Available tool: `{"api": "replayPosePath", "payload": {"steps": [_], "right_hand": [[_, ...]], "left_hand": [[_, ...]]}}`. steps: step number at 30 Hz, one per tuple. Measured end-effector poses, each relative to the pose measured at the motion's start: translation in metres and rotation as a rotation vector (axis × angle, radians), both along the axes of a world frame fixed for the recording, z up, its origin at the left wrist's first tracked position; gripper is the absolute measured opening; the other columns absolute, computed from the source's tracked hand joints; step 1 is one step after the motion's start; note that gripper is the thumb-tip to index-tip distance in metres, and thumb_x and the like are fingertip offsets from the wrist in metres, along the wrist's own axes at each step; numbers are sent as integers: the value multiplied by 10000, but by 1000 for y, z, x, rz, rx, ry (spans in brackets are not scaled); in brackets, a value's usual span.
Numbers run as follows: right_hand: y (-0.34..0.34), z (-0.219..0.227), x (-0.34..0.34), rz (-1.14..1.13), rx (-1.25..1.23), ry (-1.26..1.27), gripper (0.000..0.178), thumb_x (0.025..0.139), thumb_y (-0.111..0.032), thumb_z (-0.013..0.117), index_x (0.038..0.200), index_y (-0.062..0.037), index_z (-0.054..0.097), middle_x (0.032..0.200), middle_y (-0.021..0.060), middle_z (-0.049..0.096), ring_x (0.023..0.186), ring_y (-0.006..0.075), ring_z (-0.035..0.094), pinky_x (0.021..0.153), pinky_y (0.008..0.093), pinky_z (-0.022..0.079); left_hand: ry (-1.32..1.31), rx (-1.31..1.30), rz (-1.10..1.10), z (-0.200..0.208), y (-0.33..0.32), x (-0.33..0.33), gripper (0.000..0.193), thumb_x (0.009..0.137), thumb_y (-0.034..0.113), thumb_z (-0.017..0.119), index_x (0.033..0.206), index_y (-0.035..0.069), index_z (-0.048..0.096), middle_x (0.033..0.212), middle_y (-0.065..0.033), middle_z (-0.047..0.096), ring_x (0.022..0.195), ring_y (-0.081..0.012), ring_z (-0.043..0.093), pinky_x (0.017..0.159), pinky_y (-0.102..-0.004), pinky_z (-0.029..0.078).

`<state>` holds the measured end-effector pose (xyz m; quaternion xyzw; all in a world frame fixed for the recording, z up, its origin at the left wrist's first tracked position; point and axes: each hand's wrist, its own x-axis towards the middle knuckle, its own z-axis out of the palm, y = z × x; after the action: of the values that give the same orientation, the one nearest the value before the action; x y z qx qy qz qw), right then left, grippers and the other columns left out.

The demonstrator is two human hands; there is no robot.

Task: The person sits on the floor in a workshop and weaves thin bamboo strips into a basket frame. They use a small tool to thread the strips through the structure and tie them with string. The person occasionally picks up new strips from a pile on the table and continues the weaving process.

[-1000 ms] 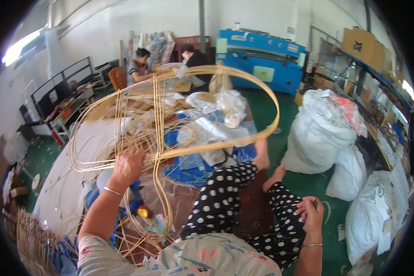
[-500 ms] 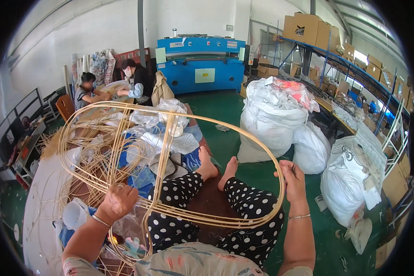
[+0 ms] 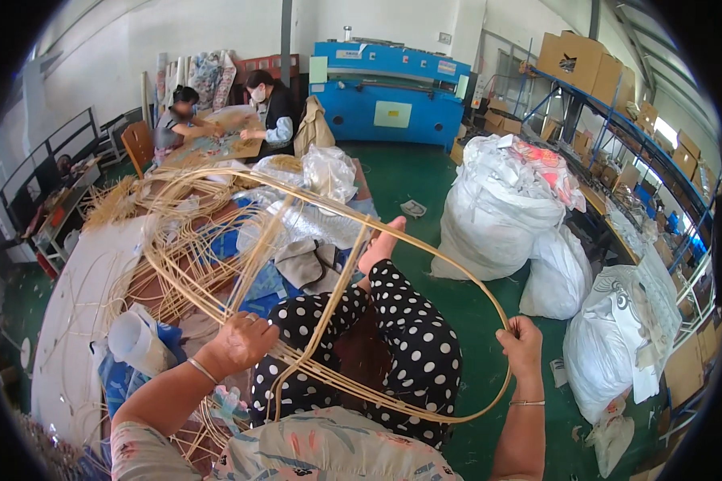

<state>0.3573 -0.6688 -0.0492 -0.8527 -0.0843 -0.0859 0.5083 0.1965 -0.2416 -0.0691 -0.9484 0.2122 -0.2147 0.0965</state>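
Note:
A large hoop of bent pale rattan canes [image 3: 449, 264] arches over my lap and my polka-dot trousers [image 3: 413, 337]. My left hand [image 3: 241, 341] grips the bundle of cane ends at the hoop's near left side. My right hand [image 3: 523, 346] is closed around the hoop's rim on the right. More loose rattan loops [image 3: 188, 240] tangle on the left, beyond my left hand. One bare foot [image 3: 381, 244] sticks up under the hoop's far side.
Large white stuffed sacks [image 3: 497, 212] stand on the green floor at right. A blue machine [image 3: 385, 96] is at the back. Two people [image 3: 273, 108] work at a table far left. A white roll [image 3: 136, 343] lies by my left wrist. Shelves with cartons [image 3: 586, 60] line the right wall.
The hoop has tilted and swung lower across my lap. My right hand moved from my knee up to grip the rim. My view has turned to the right.

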Motion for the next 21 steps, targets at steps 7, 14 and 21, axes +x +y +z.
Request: {"api": "replayPosePath", "payload": {"steps": [7, 14, 21], "right_hand": [[-3, -58, -8, -118, 56, 163, 106, 707, -43, 583, 703, -19, 480, 575, -12, 445, 473, 50, 400, 403, 203, 331], [-9, -87, -10, -164, 47, 298, 78, 718, -48, 571, 723, -37, 494, 577, -19, 452, 485, 42, 408, 401, 190, 324], [-5, -106, -6, -159, 48, 352, 62, 729, -64, 567, 740, -44, 509, 586, -21, 464, 475, 38, 411, 396, 174, 321]], "left_hand": [[233, -168, 14, -49, -5, 11, 124, 656, 101, 574, 758, 63, 515, 626, -50, 474, 614, -226, 529, 589, -338, 426], [107, -481, 144, -21, 0, -19, 413, 576, 114, 664, 952, 31, 516, 934, -154, 535, 918, -304, 516, 808, -390, 404], [298, -1048, 1030, -79, 43, -109, 448, 700, 173, 647, 1066, -18, 472, 909, -160, 579, 774, -285, 587, 655, -374, 484]]}}
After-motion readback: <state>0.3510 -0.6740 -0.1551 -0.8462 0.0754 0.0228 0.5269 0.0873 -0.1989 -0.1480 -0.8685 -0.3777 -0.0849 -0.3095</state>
